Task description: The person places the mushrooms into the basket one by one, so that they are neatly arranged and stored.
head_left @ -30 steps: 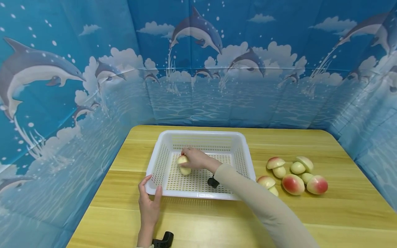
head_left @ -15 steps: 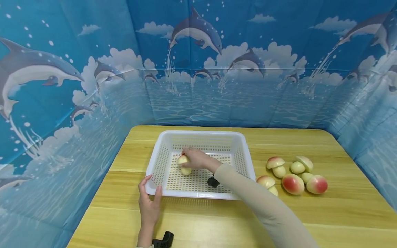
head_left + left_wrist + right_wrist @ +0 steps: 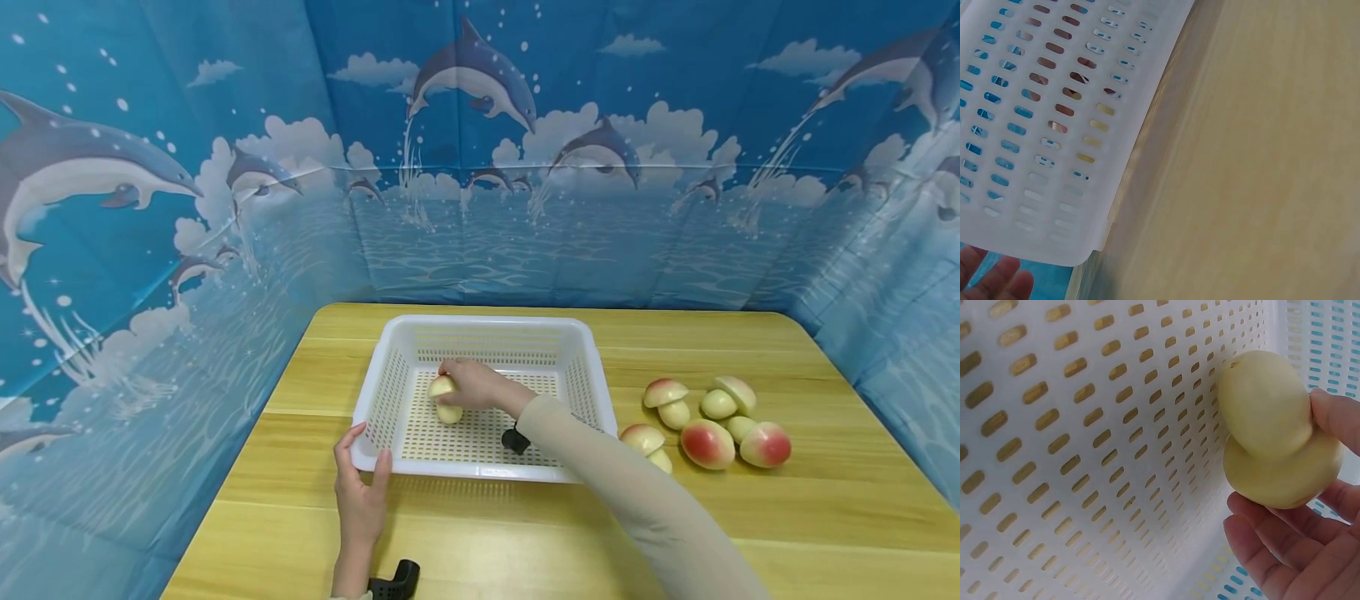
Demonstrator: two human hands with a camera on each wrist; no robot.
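A white perforated plastic basket stands on the wooden table. My left hand holds its near left corner, thumb at the front side and fingers at the left side. In the left wrist view, fingertips show beside the basket wall. Inside the basket, my right hand grips a toy mushroom with a pale stem and a cap. The right wrist view shows the thumb and fingers around the mushroom, its stem against the perforated basket floor.
Several more toy mushrooms with red-tinged caps lie on the table right of the basket, among them a front one and a far one. My right forearm crosses the basket's near right corner. A dolphin-print curtain surrounds the table.
Both hands, the basket and the gripped mushroom look almost the same as before. Only the head view has shifted very slightly.
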